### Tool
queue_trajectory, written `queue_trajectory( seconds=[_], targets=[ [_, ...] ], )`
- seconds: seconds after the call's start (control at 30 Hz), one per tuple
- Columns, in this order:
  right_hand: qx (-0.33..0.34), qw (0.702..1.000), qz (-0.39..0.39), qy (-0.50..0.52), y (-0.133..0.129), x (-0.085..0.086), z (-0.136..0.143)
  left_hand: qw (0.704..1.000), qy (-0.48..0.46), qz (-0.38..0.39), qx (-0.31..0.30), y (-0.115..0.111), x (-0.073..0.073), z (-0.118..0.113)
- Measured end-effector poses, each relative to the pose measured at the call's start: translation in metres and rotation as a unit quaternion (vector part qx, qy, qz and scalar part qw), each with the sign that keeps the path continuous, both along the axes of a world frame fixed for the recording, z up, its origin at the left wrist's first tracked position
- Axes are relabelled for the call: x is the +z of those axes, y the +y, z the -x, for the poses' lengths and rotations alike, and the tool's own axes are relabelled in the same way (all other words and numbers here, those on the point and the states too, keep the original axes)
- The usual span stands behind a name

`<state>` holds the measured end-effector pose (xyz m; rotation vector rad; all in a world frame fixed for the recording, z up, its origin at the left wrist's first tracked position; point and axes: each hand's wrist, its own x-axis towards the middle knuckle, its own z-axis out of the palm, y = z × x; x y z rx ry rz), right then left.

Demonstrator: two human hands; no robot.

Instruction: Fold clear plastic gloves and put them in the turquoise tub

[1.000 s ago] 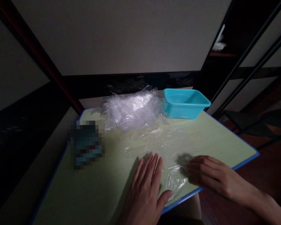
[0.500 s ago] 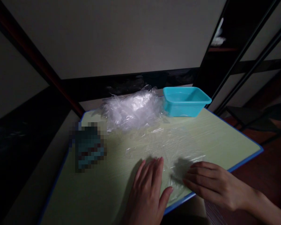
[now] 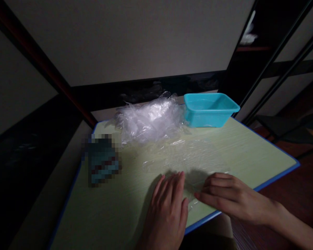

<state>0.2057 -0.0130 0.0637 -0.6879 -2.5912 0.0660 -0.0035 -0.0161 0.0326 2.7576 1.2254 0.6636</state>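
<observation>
The left hand point(image 3: 168, 211) lies flat, the right hand point(image 3: 229, 198) is curled, its grip unclear to me, and uneven pressure could crease the clear film point(image 3: 190, 154) just ahead.

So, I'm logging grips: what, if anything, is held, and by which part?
Left hand: nothing. Right hand: can't tell whether it pinches the clear, flat plastic film.

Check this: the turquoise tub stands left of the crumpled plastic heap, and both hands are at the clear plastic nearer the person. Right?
No, the head view shows the turquoise tub right of the crumpled plastic heap. The left hand and right hand are at the clear plastic.
</observation>
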Motion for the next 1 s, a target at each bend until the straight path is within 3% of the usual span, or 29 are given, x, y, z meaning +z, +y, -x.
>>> queue_trajectory(
  seconds=[0.3, 0.5, 0.6, 0.73, 0.83, 1.0],
  targets=[
    [-0.159, 0.977, 0.127, 0.071, 0.039, -0.006, 0.004, 0.995, -0.094, 0.03, 0.028, -0.004, 0.0, 0.002],
    [-0.255, 0.949, 0.13, 0.129, 0.041, -0.013, 0.001, 0.996, -0.044, 0.01, -0.082, -0.001, 0.003, 0.0],
    [-0.259, 0.953, 0.092, 0.125, 0.024, -0.01, -0.006, 0.993, 0.013, 0.018, -0.118, 0.003, 0.005, -0.002],
    [-0.199, 0.979, 0.047, -0.021, -0.006, -0.01, -0.016, 0.99, 0.079, 0.011, -0.117, 0.006, 0.005, -0.006],
    [-0.176, 0.975, 0.055, -0.123, -0.02, -0.017, -0.023, 0.985, 0.122, 0.001, -0.125, 0.007, 0.004, -0.007],
    [-0.184, 0.964, 0.074, -0.178, -0.024, -0.029, -0.028, 0.98, 0.155, -0.011, -0.123, 0.007, 0.004, -0.007]
  ],
)
